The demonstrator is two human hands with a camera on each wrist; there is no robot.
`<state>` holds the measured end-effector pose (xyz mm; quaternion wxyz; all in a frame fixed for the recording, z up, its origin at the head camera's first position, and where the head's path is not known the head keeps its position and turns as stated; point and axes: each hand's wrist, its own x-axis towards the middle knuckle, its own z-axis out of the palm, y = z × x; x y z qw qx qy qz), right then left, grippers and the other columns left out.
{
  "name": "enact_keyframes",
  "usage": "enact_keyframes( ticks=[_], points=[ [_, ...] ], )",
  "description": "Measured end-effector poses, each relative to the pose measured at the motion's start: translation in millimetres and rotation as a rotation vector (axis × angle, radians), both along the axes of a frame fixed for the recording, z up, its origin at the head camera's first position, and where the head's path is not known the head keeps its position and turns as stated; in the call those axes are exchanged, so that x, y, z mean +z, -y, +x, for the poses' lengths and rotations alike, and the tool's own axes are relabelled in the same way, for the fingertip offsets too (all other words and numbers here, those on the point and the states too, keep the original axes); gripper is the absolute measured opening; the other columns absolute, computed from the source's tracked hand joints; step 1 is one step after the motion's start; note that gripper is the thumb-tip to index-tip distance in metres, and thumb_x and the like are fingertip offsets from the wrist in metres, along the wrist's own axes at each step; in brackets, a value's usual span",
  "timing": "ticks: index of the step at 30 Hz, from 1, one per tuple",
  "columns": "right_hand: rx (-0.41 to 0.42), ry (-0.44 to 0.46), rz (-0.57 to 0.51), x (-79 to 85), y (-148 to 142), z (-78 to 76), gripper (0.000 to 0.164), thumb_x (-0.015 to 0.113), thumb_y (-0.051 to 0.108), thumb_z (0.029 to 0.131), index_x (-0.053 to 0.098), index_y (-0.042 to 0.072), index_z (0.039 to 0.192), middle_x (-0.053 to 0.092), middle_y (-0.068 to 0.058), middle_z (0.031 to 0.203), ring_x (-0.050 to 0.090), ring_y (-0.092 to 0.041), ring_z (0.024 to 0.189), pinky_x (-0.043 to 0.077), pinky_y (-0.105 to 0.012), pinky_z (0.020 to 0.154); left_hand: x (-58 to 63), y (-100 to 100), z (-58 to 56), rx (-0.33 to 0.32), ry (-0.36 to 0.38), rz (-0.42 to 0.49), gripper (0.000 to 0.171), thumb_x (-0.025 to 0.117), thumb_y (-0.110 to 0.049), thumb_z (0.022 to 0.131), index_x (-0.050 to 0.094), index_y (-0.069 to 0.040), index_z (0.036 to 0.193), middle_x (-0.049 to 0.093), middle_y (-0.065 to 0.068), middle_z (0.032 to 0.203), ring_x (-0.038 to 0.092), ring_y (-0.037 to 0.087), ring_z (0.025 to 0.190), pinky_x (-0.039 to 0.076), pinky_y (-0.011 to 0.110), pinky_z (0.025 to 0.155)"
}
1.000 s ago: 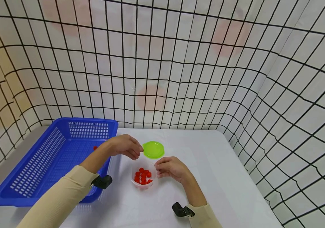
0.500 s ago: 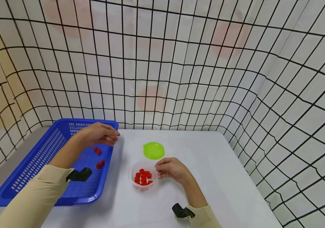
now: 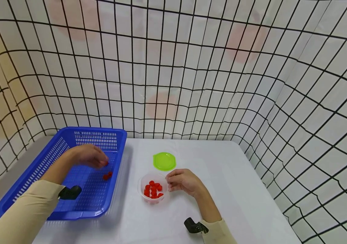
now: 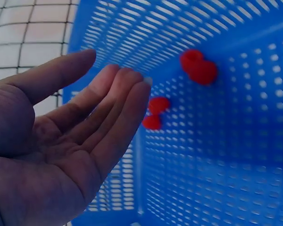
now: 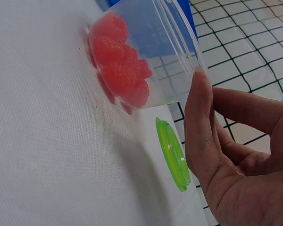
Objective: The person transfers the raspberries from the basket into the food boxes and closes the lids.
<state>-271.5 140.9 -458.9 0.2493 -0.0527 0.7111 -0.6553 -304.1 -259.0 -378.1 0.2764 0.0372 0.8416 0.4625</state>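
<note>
My left hand (image 3: 89,156) reaches down inside the blue basket (image 3: 92,195), fingers loosely extended with a gap between thumb and fingertips. In the left wrist view, several red raspberries (image 4: 203,72) lie in pairs on the basket floor; the farther pair (image 4: 158,105) is just past my fingertips. With thumb and fingers, my right hand (image 3: 185,182) pinches the rim of a clear plastic tub (image 5: 172,66) standing on the white table. Several raspberries (image 5: 118,70) are heaped on the tub's bottom. Behind the tub, a green lid (image 3: 164,161) lies flat.
A black wire grid (image 3: 161,78) with white sheeting behind it encloses the back and sides. The basket's right wall (image 3: 116,179) rises between its raspberries and the tub. White tabletop (image 3: 222,183) extends to the right.
My left hand has moved left from above the tub, over the basket's rim, and lowered into the basket toward the raspberries. My right hand and the tub have stayed put.
</note>
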Motion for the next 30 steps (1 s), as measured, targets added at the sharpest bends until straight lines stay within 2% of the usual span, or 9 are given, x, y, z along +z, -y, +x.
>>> enact_keyframes(
  ticks=[7, 11, 16, 30],
  points=[
    [0.001, 0.010, -0.007, -0.8, -1, -0.7, 0.027, 0.067, 0.011, 0.095, 0.066, -0.011, 0.112, 0.067, -0.007, 0.083, 0.066, -0.018, 0.072, 0.063, -0.030, 0.073, -16.1, 5, 2.6, 0.036, 0.052, -0.091, 0.030, 0.067, -0.011, 0.093, 0.068, 0.010, 0.114, 0.072, 0.014, 0.098, 0.071, 0.026, 0.089, 0.061, 0.046, 0.091],
    [0.000, 0.010, -0.010, -1.0, -1, -0.9, 0.026, 0.067, 0.010, 0.095, 0.066, -0.010, 0.111, 0.067, -0.007, 0.083, 0.066, -0.017, 0.072, 0.063, -0.029, 0.073, -25.7, 5, 0.7, 0.030, 0.099, -0.111, 0.030, 0.068, -0.013, 0.093, 0.069, 0.010, 0.112, 0.073, 0.017, 0.102, 0.072, 0.028, 0.090, 0.062, 0.045, 0.087],
    [0.000, 0.011, -0.012, -0.6, 0, -1.1, 0.026, 0.066, 0.010, 0.096, 0.066, -0.010, 0.111, 0.067, -0.006, 0.083, 0.066, -0.017, 0.072, 0.063, -0.029, 0.073, -34.8, 3, 1.3, 0.051, 0.126, -0.119, 0.029, 0.069, -0.012, 0.094, 0.069, 0.011, 0.111, 0.075, 0.018, 0.097, 0.073, 0.029, 0.086, 0.063, 0.045, 0.083],
    [0.001, 0.007, -0.022, -1.3, -1, -1.2, 0.025, 0.065, 0.009, 0.095, 0.066, -0.011, 0.110, 0.067, -0.006, 0.082, 0.065, -0.017, 0.071, 0.063, -0.029, 0.072, -37.4, -4, 6.4, 0.068, 0.134, -0.125, 0.028, 0.072, -0.014, 0.092, 0.072, 0.011, 0.105, 0.075, 0.016, 0.091, 0.074, 0.028, 0.083, 0.064, 0.042, 0.080]
  ],
)
